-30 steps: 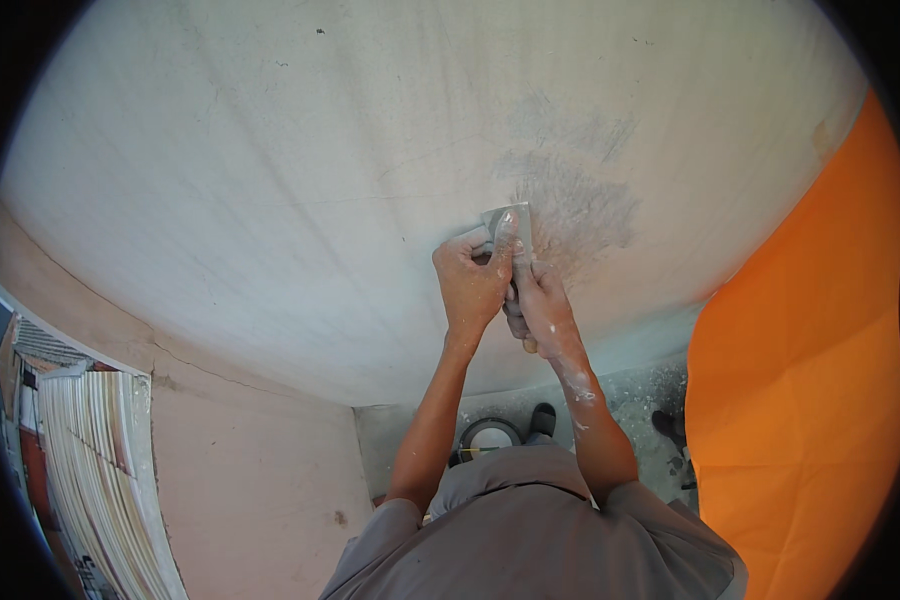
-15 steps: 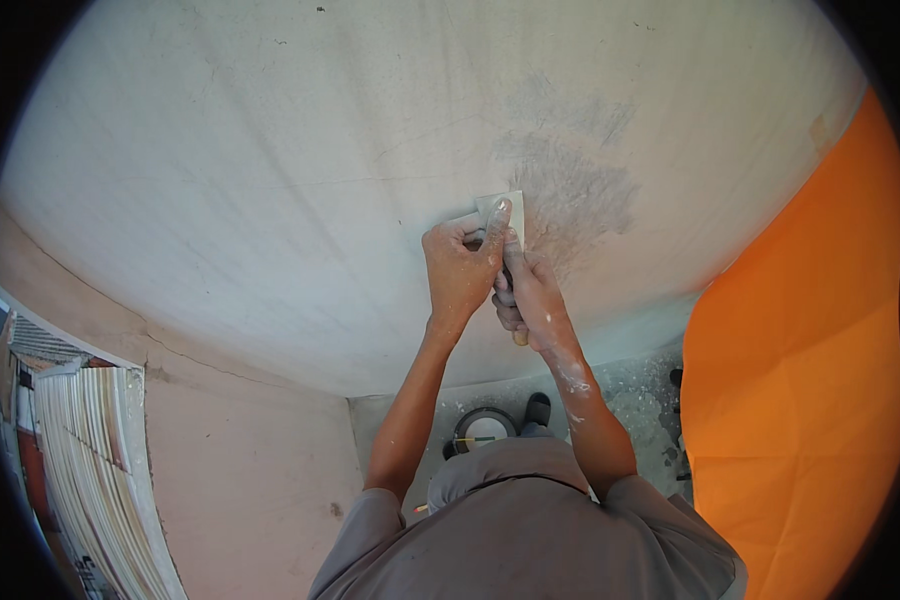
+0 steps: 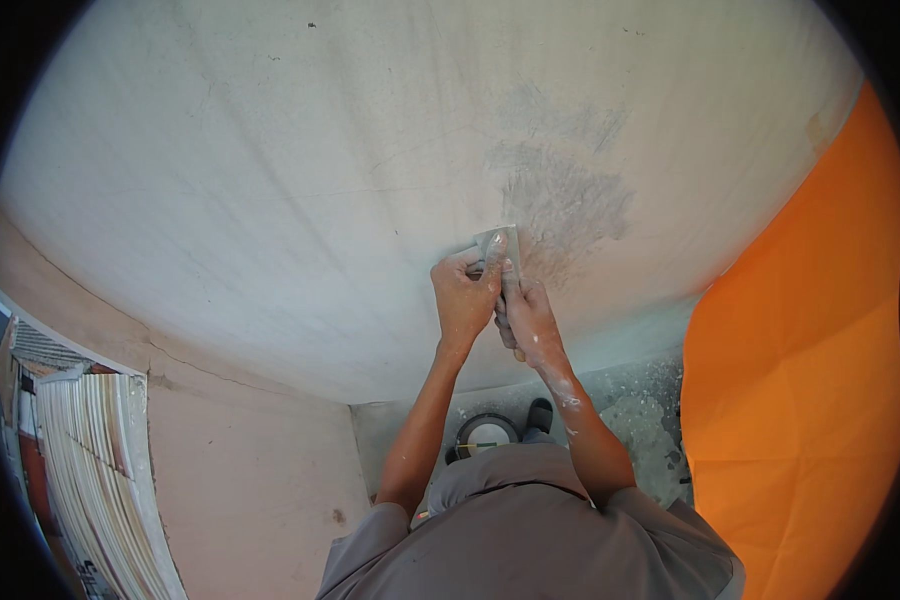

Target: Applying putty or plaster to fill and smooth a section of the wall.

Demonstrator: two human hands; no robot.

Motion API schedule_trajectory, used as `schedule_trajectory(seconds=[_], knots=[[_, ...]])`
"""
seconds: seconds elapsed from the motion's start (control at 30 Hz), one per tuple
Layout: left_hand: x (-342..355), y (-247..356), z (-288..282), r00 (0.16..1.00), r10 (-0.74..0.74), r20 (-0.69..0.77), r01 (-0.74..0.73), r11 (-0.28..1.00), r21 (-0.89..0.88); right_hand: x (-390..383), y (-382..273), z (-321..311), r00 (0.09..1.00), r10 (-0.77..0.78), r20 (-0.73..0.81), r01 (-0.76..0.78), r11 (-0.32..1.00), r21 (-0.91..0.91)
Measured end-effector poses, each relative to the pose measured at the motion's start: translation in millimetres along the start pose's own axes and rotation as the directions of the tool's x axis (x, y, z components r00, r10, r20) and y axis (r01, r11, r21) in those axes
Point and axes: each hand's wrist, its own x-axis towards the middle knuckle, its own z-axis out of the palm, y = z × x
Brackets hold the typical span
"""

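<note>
My right hand (image 3: 532, 325) is closed round the handle of a putty knife (image 3: 514, 248), whose pale handle end pokes out below my fingers. My left hand (image 3: 463, 300) pinches the flat blade, with the thumb laid on its face and the other fingers mostly behind it. Both hands touch or nearly touch each other, and white dust coats the fingers and my right forearm. Before them rises a pale wall (image 3: 320, 230). A rough grey patch (image 3: 570, 200) lies on it, just above and right of the blade. Whether the blade touches the wall, I cannot tell.
A bucket (image 3: 487, 432) with white contents stands on the speckled floor (image 3: 625, 410) by my foot. An orange sheet (image 3: 790, 380) hangs at the right. To the left are a pinkish side wall (image 3: 240, 460) and an opening with a stack of striped, layered material (image 3: 85, 440).
Both hands and the putty knife have shifted a little downward along the wall, towards my body. Each grip looks the same.
</note>
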Motion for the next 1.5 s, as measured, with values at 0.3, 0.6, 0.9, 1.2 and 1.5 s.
schedule_trajectory(seconds=[0.3,0.6,0.9,1.2,1.5], knots=[[7.2,13.5,-2.7,1.000,-0.021,0.022,0.021,0.999,-0.025,4.7,-16.4,-2.6,0.986,-0.130,0.101,0.133,0.991,-0.029],[9.7,31.6,-0.1,0.998,-0.056,0.016,0.057,0.997,-0.058,5.2,-28.0,-6.4,0.991,-0.046,0.127,0.041,0.998,0.038],[4.5,20.6,3.4,0.994,0.061,-0.087,-0.065,0.997,-0.035,3.2,-34.4,-5.8,0.990,0.005,0.141,-0.002,1.000,-0.018],[26.6,32.9,-10.8,0.993,0.119,0.024,-0.120,0.992,0.032,-9.8,-24.1,-21.5,0.883,-0.372,0.288,0.427,0.889,-0.163],[-10.6,-0.6,21.1,0.982,0.038,0.183,-0.013,0.990,-0.138,-30.2,-13.9,-37.2,0.969,-0.238,0.072,0.240,0.971,-0.010]])
